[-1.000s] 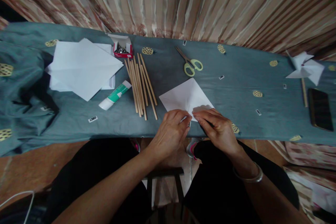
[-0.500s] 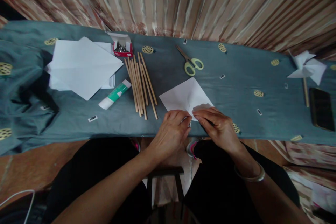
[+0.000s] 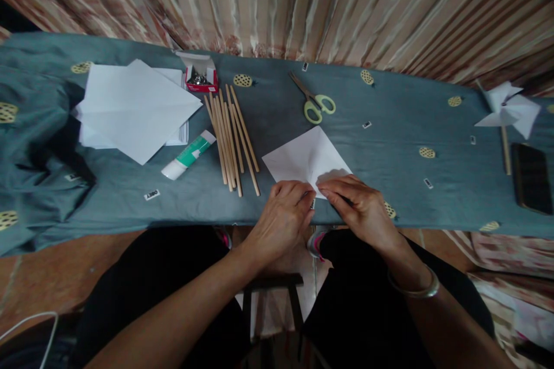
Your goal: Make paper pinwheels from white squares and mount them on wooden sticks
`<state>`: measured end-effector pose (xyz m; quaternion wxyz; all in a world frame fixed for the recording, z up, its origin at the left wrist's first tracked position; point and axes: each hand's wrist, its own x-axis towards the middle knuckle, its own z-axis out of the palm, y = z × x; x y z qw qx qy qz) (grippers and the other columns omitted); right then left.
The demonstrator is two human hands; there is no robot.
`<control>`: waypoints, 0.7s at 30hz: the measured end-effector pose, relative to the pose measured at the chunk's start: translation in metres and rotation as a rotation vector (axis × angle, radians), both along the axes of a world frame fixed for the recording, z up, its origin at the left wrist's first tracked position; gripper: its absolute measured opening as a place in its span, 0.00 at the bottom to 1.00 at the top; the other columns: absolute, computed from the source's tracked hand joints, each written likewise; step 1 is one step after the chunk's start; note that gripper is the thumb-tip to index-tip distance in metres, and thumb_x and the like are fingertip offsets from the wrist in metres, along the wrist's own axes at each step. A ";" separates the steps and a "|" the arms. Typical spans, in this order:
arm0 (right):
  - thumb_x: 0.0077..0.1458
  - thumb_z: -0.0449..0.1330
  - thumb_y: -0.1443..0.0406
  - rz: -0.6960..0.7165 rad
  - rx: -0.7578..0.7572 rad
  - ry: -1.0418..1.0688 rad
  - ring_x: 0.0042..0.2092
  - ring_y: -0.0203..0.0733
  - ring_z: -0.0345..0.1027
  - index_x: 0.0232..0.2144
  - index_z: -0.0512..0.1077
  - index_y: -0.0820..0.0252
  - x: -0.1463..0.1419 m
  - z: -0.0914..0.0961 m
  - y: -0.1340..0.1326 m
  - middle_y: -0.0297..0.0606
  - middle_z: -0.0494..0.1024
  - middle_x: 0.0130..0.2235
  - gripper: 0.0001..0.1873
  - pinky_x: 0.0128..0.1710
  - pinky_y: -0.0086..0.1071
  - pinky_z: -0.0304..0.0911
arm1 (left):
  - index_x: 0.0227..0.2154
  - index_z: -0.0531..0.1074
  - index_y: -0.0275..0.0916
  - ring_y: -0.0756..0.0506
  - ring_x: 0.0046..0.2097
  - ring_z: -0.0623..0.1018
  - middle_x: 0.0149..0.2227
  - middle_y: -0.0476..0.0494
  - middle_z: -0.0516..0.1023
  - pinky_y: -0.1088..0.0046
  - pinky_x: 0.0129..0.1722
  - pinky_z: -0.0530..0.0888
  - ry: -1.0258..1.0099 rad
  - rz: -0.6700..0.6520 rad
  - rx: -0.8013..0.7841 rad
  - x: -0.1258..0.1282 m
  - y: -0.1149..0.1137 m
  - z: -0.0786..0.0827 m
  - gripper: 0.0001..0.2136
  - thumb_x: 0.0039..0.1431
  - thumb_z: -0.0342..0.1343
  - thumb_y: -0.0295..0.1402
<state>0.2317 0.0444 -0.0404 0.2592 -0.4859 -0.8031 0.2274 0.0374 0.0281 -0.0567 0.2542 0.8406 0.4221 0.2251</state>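
A white square of paper (image 3: 303, 157) lies like a diamond on the grey-blue cloth of the table (image 3: 389, 173), near the front edge. My left hand (image 3: 283, 216) and my right hand (image 3: 359, 204) both rest on its near corner, fingers curled and pressed down on the paper. The corner itself is hidden under my fingers. The fingertips of the two hands almost meet at the middle of the sheet's near edge.
A bundle of wooden sticks (image 3: 231, 135), a glue tube (image 3: 188, 154), a stack of white sheets (image 3: 134, 106) and a small red box of clips (image 3: 199, 76) lie to the left. Green-handled scissors (image 3: 314, 102) lie behind. A paper pinwheel (image 3: 508, 112) and a dark phone (image 3: 530, 177) are at the right.
Hardly anything has moved. Both hands stay pressed on the paper's near corner, with only a slight shift of the view.
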 end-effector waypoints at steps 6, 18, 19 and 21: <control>0.63 0.55 0.66 0.001 0.001 -0.011 0.44 0.45 0.75 0.41 0.78 0.54 0.000 0.000 0.000 0.37 0.82 0.40 0.11 0.46 0.42 0.70 | 0.50 0.68 0.33 0.38 0.53 0.71 0.51 0.36 0.75 0.56 0.51 0.67 -0.003 -0.005 0.005 0.001 0.000 0.002 0.13 0.65 0.50 0.29; 0.64 0.54 0.66 -0.005 0.160 -0.212 0.43 0.47 0.73 0.43 0.78 0.61 -0.006 0.001 -0.006 0.43 0.82 0.42 0.13 0.46 0.43 0.68 | 0.49 0.69 0.31 0.40 0.53 0.71 0.51 0.37 0.76 0.58 0.51 0.68 0.015 0.005 0.030 0.002 0.000 0.002 0.12 0.64 0.51 0.28; 0.64 0.54 0.66 -0.015 0.191 -0.239 0.44 0.48 0.72 0.44 0.78 0.62 -0.007 0.001 -0.007 0.44 0.81 0.43 0.13 0.47 0.44 0.68 | 0.49 0.69 0.31 0.40 0.53 0.71 0.51 0.37 0.76 0.58 0.51 0.68 0.016 0.005 0.032 0.002 0.001 0.001 0.12 0.64 0.51 0.28; 0.63 0.55 0.67 -0.036 0.251 -0.286 0.45 0.49 0.72 0.44 0.78 0.63 -0.009 0.000 -0.009 0.46 0.81 0.45 0.13 0.47 0.43 0.68 | 0.49 0.69 0.32 0.40 0.53 0.71 0.51 0.37 0.76 0.58 0.51 0.68 0.021 0.004 0.031 0.003 0.001 0.001 0.12 0.64 0.51 0.28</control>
